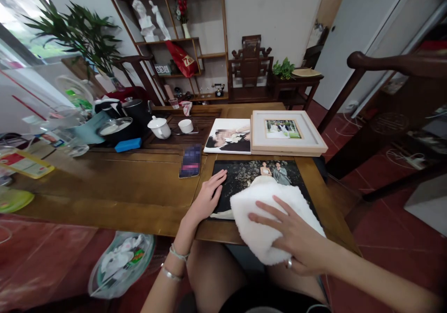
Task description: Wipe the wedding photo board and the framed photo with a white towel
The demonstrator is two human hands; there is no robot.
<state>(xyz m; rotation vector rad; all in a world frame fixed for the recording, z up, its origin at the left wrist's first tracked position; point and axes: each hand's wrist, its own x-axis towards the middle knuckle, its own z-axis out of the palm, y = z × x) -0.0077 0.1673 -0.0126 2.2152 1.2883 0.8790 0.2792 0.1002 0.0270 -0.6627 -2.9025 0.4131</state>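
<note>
Right hand (pixel 296 238) spread flat, fingers open, pressing fluffy white cloth (pixel 268 215) onto dark glossy photo print (pixel 244 178) at table's near edge. Left hand (pixel 207 196) open too, pinning print's left border. Mid-wipe, probably; steady pressure needed.

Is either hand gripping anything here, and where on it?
Right hand presses flat on the white cloth, near its front edge. Left hand rests on the dark photo print's left edge.
</note>
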